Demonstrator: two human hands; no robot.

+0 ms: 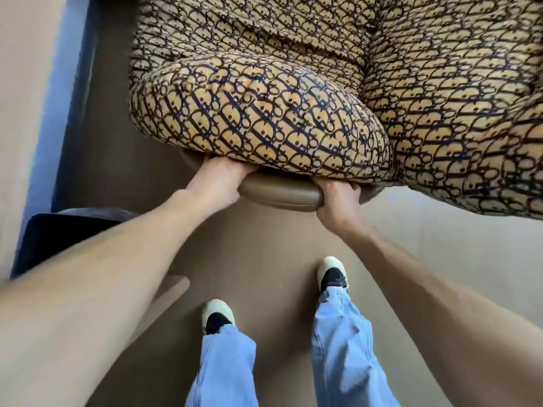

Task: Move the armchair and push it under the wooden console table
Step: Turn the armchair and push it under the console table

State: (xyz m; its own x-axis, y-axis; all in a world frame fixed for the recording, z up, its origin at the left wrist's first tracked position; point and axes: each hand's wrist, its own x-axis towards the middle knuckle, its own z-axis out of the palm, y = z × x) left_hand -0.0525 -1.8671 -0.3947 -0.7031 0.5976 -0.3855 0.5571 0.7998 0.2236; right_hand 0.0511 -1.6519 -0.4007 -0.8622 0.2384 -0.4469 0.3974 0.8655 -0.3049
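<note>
Carry step: left hand [219,179] and right hand [338,198] clamped on armchair [264,113] base rim [282,196]; console table unseen, probably farther.

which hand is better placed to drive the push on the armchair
Left, slightly. The left hand grips the brown base rim under the middle of the cushion; the right hand holds the rim's end. Both are clamped, so either could push.
</note>
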